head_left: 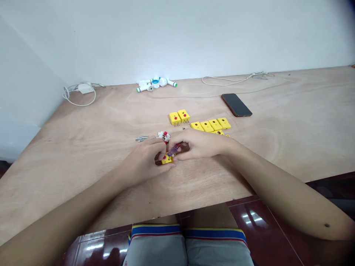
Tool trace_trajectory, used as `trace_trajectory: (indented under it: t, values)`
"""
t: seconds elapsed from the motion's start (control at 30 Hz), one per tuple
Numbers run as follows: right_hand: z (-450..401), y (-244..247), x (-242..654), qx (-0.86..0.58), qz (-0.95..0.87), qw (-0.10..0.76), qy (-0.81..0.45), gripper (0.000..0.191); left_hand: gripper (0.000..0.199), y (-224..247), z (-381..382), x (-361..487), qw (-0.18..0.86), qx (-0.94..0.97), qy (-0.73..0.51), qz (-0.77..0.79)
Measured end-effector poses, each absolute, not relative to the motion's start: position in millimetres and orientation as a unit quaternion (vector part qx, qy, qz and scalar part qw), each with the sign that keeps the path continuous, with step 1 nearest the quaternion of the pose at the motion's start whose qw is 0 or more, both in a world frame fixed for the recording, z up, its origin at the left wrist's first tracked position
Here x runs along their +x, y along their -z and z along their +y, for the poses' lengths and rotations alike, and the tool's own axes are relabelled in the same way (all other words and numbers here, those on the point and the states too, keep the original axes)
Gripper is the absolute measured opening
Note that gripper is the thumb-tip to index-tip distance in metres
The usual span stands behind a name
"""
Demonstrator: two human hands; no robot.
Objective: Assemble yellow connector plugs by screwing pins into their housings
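Left hand: we see the left hand [144, 160] clenched around a small yellow rectangular plastic connector [167, 159], which sits at the fingertips, nearer this hand.
Right hand: we see the right hand [198, 145] pinching a translucent purple tool [174, 149]; its long axis slants down-left toward the connector.
Beyond: a row of yellow plastic connectors [210, 125] lies on a pale plywood table [83, 147].

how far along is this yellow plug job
Done: two yellow plugs at the back show pins. In hand: the left hand grips another plug while the right hand holds a purple screwdriver to it. Left: the row of plugs nearby, no pins showing from here.
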State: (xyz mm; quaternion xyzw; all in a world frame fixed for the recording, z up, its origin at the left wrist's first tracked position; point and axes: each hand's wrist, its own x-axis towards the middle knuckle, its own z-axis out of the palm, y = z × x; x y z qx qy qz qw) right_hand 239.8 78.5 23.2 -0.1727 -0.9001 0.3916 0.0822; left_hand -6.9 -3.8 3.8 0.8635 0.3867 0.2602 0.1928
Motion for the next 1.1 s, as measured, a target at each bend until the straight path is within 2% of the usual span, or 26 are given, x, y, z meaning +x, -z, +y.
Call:
trace_trajectory:
  t: [0.13,0.23,0.4,0.57,0.87,1.0,1.1]
  values:
    - [78.0,-24.4,239.6,-0.165,-0.889,0.087,-0.419,0.014,0.05,-2.3,-3.9,-7.8,0.195,0.863,-0.258,0.389]
    - [82.4,-28.5,245.3,-0.166,-0.882,0.095,-0.43,0.019,0.049,-0.9,-4.3,-7.9,0.193,0.861,-0.259,0.392]
    - [104.0,-33.7,267.2,-0.292,-0.871,0.15,-0.366,0.029,0.049,-1.4,-4.7,-7.8,0.185,0.864,-0.247,0.398]
    - [124.6,-29.1,281.4,-0.352,-0.875,0.146,-0.3,0.034,0.05,-1.3,-2.8,-11.1,0.174,0.862,-0.234,0.415]
    - [125.5,-24.9,278.5,-0.336,-0.879,0.104,-0.322,0.037,0.038,-20.0,9.8,-33.1,0.172,0.917,-0.163,0.322]
    - [119.8,-27.2,275.9,-0.334,-0.872,0.165,-0.317,0.036,0.033,-20.3,11.0,-34.4,0.178,0.917,-0.181,0.307]
    - [118.2,-33.2,267.1,-0.339,-0.846,0.257,-0.322,0.053,0.03,-17.6,10.3,-31.0,0.182,0.914,-0.191,0.308]
